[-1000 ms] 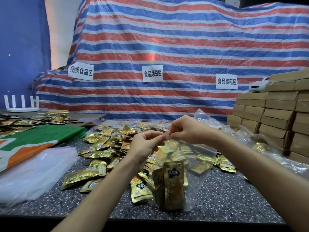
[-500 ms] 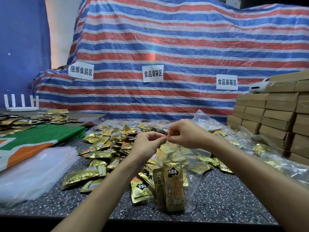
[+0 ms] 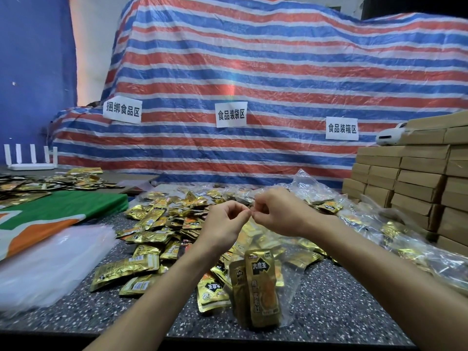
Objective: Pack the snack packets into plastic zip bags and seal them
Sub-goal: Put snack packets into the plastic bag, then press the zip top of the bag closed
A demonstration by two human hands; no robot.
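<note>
Pinching shut the zip strip of a filled bag above the tabletop.

In front of the heap of loose packets (image 3: 157, 224), the left hand (image 3: 224, 224) is meeting the right hand (image 3: 281, 214) fingertip to fingertip. On each hand the thumb and curled fingers are clamping the top edge of the clear zip bag (image 3: 291, 282). The bag is hanging below them with gold snack packets (image 3: 262, 287) standing upright inside, and its bottom seems to be resting on the speckled tabletop (image 3: 329, 312). Sealing well probably means anchoring the strip with the left pinch while the right pinch is pressing outward along the track. The packet tops should sit well below the track, with trapped air pushed out first.
</note>
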